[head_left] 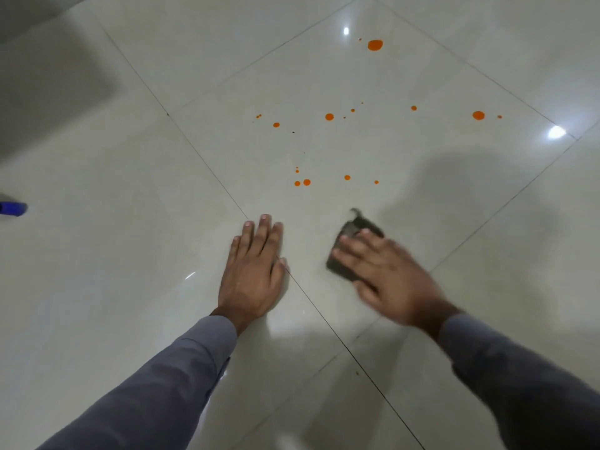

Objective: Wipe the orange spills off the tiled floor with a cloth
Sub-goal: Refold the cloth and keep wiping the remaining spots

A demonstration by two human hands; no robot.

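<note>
Grey sleeves (pixel 181 368) frame the near edge of the view, and from them both hands reach onto the glossy pale tiled floor (pixel 130 254). The left hand (pixel 253 271) is laid flat on the tile with its fingers straight and close together, bearing weight and holding nothing. The right hand (pixel 380 271) is blurred, its fingers spread and extended over a dark grey cloth (pixel 352 246), which is pressed against the floor beneath them; a loose corner of the cloth sticks up beyond the fingertips.

Just beyond the cloth, on the same large tile, the nearest orange spills (pixel 306 182) are seen as a small cluster of droplets. Farther off, a scattered row of drops (pixel 329 116) runs across the middle of the tile, with a larger drop (pixel 478 115) toward its right corner. Farthest away lies the biggest blot (pixel 375 45).

None of these drops appears smeared, so the wiping is judged to be barely begun. The step would be done well if the cloth were kept flat under firm, even pressure and pushed forward through the nearest cluster first, each drop being lifted rather than dragged into streaks. A clean face of the cloth should be turned out before the larger blots are reached. A blue object (pixel 13 208) is cut off at the left edge; what it is cannot be told.
</note>
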